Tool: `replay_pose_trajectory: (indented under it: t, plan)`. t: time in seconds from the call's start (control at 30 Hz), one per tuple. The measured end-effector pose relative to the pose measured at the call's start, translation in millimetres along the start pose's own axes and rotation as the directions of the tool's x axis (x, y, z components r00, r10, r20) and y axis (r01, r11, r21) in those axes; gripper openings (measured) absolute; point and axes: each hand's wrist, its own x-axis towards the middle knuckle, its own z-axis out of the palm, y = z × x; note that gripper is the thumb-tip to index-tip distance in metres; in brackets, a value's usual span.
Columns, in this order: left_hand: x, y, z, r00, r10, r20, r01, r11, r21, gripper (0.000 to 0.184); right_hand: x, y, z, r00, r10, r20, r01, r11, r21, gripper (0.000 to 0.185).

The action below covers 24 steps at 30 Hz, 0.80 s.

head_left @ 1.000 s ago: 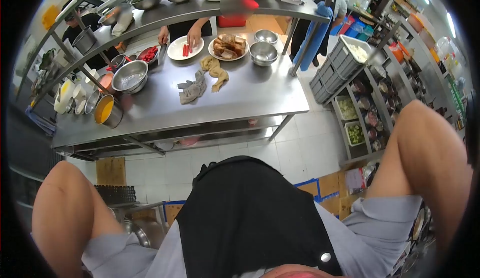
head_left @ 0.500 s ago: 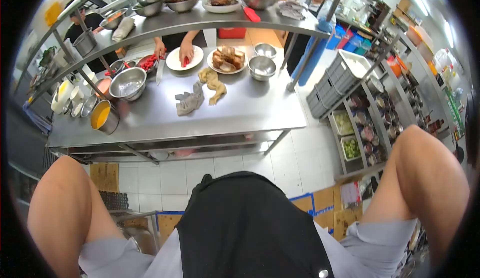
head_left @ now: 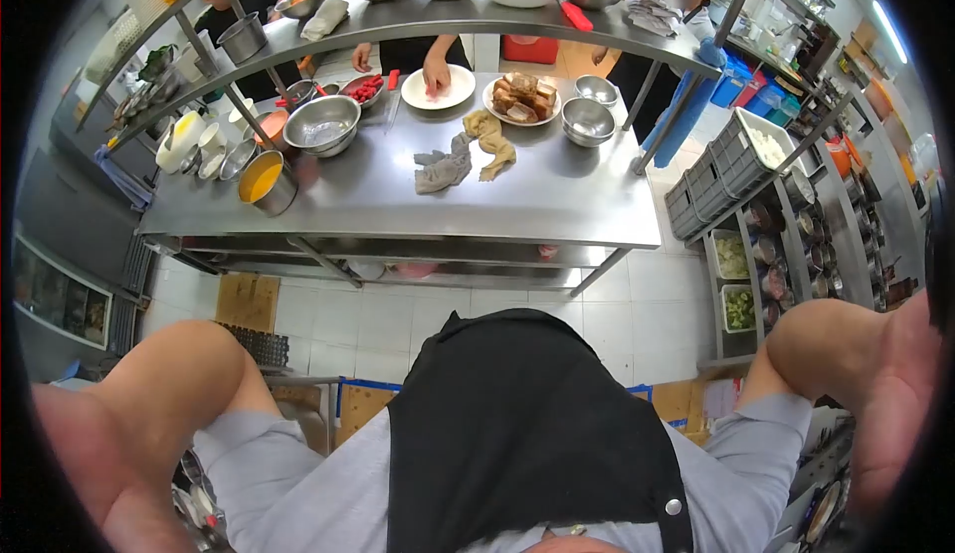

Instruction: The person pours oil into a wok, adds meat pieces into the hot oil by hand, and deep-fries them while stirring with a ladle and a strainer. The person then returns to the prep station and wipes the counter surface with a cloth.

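Note:
My left hand is at the lower left edge, large and close to the camera, its fingers cut off by the dark rim. At the right edge, my right hand is raised close to the camera too; its fingers run into the dark border and I cannot make them out. Both forearms are bent up beside my black apron. Neither hand shows anything held, and both are well away from the steel table in front of me.
On the table are a steel bowl, a pot of orange liquid, grey and tan cloths, a plate of browned meat and steel bowls. Across it, a co-worker's hand touches a white plate. Grey crates stand right.
My hands have come into view at both edges, close to the camera. The whole view has shifted, with the table now higher and further right. The co-worker's other hand has drawn back.

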Motion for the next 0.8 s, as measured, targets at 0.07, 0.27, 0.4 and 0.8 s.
replay_pose_trajectory:
  t: [0.07,0.27,0.4,0.8]
  plan:
    - [2.4,1.8,0.2,1.000,-0.001,-0.011,0.001,1.000,0.011,0.044,-1.8,-0.5,1.5,1.000,-0.001,-0.001,0.001,1.000,0.000,0.052]
    - [-4.7,9.1,0.5,1.000,0.003,0.002,-0.003,0.999,0.054,0.044,-14.5,-8.4,6.0,0.999,-0.042,0.001,0.042,0.999,-0.004,0.050]
    - [-8.2,3.6,2.7,0.998,0.005,-0.068,-0.001,0.998,0.056,0.044,-18.2,-4.4,5.8,0.999,-0.035,-0.013,0.036,0.999,0.018,0.048]
    - [-164.1,-42.2,179.3,0.157,-0.677,-0.719,0.670,0.608,-0.426,0.040,-288.6,-60.1,174.8,-0.362,0.865,-0.348,-0.883,-0.198,0.426,0.030]
